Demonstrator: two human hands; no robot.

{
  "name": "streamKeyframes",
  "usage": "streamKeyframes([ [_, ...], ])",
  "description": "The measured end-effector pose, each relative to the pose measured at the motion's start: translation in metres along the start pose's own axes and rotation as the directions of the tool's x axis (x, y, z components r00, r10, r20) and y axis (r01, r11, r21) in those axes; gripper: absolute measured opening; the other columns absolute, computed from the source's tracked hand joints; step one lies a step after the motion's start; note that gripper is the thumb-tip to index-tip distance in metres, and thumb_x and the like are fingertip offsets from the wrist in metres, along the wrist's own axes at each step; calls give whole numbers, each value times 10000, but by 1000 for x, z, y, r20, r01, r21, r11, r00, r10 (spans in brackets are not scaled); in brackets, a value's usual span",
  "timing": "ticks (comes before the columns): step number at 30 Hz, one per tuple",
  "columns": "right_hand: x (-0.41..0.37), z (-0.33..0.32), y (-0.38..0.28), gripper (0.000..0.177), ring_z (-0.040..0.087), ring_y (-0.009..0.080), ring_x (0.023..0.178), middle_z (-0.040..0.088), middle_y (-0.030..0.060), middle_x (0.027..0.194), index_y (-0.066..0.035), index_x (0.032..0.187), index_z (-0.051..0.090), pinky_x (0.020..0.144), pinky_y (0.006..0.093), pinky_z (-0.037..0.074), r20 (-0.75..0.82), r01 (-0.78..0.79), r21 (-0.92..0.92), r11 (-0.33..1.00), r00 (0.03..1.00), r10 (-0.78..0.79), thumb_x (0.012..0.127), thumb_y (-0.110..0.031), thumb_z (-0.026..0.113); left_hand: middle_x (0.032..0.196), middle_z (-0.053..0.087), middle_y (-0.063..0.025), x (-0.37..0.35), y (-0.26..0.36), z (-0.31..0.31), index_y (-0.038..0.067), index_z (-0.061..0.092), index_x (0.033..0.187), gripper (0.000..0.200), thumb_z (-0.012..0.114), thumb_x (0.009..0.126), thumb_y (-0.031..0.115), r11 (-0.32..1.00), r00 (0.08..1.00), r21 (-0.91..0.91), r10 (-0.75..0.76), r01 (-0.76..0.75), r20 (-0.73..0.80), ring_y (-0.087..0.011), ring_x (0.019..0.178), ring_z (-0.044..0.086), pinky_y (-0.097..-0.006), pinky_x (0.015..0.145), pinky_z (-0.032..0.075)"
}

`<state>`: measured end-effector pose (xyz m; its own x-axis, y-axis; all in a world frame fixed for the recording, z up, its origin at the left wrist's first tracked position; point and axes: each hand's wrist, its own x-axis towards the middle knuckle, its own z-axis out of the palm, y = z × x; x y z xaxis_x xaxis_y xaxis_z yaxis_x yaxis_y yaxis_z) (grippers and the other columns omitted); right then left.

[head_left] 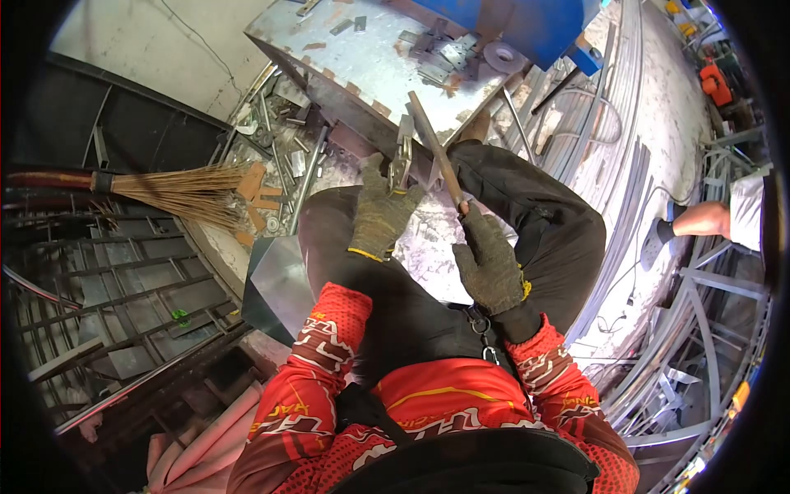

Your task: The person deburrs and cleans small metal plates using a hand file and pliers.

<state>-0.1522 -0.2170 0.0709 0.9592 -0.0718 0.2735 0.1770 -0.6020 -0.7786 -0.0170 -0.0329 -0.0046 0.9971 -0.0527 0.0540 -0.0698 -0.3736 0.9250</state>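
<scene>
My left hand (383,216), in a dark knitted glove with a yellow hem, is closed around a shiny metal clamping tool that looks like locking pliers (400,169). A small grey metal piece (406,128) sits at the tool's far end. My right hand (489,262), gloved alike, grips the near end of a long, narrow brownish-grey bar (434,146), its shape like a file. The bar slants up and left, its tip over the near edge of a metal-topped workbench (374,62). Both hands are above my lap, between my bent knees.
Small metal plates (448,53) and a round disc (504,58) lie on the bench beside a blue machine (547,29). A straw broom (181,191) and scrap are at left. Long metal strips (605,140) cover the floor at right, near another person's leg (699,221).
</scene>
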Motion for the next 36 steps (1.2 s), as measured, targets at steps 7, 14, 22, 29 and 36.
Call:
streamKeyframes([
  [7,-7,3,-10,729,669,440,878,622,237,1108,-64,1607,421,710,506,552,119,-87,-56,995,989,93,930,-95,691,1121,634,-143,-5,-19,-2,7,487,1374,592,744,846,73,977,980,118,163,-176,109,-230,975,648,-368,838,549],
  [14,18,37,0,699,677,432,871,639,224,1086,-61,1599,422,711,519,562,67,-46,-121,992,996,55,949,-147,665,1097,615,-126,-2,-10,-11,20,508,1338,502,703,877,48,981,920,28,-191,194,342,-234,957,628,-364,830,539],
  [22,87,40,-24,721,671,456,1157,659,273,1348,-51,1609,406,956,520,559,164,-243,-165,956,949,269,928,-84,638,1363,646,-269,1,-28,-5,-79,279,1595,848,719,907,148,999,929,33,-9,-4,370,-408,1165,676,-420,966,545],
  [29,-2,17,-15,772,730,422,929,703,251,1190,-48,1604,401,760,516,586,90,-143,-178,974,983,161,884,-56,679,1341,641,-314,-3,4,-15,-93,239,1621,955,740,843,148,963,861,103,-269,249,431,-338,1133,700,-391,903,567],
  [36,16,29,-16,718,715,447,1055,698,269,1281,-53,1596,427,870,512,579,-16,-193,-12,981,981,193,915,-74,655,1195,679,-267,-4,-1,-16,-46,280,1615,904,723,843,115,979,872,76,-203,189,446,-330,1014,706,-423,859,566],
])
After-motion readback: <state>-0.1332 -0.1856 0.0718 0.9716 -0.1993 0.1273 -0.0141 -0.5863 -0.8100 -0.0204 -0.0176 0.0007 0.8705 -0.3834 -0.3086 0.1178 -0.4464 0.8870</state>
